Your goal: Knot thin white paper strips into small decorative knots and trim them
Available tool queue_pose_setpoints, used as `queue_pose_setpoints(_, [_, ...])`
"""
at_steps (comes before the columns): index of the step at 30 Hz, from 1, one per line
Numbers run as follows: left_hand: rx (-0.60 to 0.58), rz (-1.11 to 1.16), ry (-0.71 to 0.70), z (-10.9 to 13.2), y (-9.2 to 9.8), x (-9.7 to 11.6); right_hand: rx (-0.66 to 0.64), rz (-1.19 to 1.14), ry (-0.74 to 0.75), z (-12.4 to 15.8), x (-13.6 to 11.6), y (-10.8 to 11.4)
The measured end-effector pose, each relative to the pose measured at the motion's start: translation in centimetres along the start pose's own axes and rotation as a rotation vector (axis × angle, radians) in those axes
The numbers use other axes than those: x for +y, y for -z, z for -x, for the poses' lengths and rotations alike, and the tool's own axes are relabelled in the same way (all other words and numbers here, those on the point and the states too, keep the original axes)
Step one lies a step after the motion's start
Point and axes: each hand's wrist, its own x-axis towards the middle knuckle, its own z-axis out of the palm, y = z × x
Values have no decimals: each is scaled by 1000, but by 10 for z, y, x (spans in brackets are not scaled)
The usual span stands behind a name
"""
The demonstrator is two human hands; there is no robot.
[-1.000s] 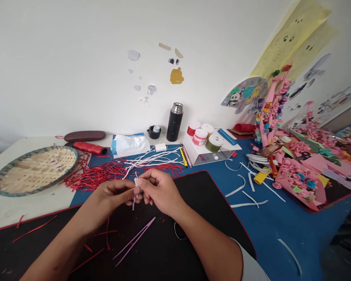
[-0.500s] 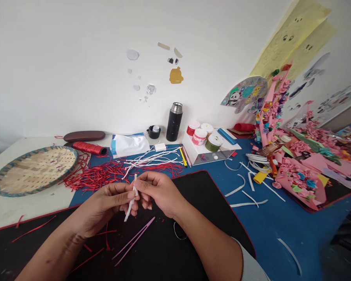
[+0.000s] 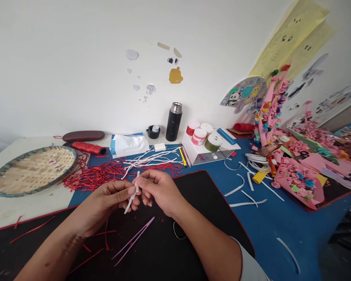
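Between my two hands is a short white strip (image 3: 128, 205), folded or knotted near its middle and tilted, its lower tail hanging free. My left hand (image 3: 117, 197) pinches it between thumb and fingers. Close against it, my right hand (image 3: 156, 189) grips the upper part, with thumb and index finger pressed together. Purple tweezers (image 3: 134, 241) lie on the black mat (image 3: 204, 203) below the hands. Just beyond my hands are white cords (image 3: 150, 160) and a heap of red cords (image 3: 98, 175).
A woven basket (image 3: 32, 171) stands left, near a red thread spool (image 3: 89, 148). Paint jars (image 3: 213, 142) sit on a white box beside a black flask (image 3: 174, 123). White strips (image 3: 248, 205) lie scattered on the blue cloth; pink paper flowers (image 3: 300, 181) crowd the right.
The white strip has turned slightly more upright, and its lower tail sits a little higher. Both hands keep their pinch in nearly the same place.
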Motion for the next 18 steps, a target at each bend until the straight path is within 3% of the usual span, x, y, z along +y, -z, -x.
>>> queue_pose_setpoints(8, [41, -240, -135, -1, -6, 9, 74, 145, 93, 0, 1, -2])
queue_pose_setpoints(18, [58, -361, -133, 1, -10, 15, 86, 166, 104, -1, 3, -2])
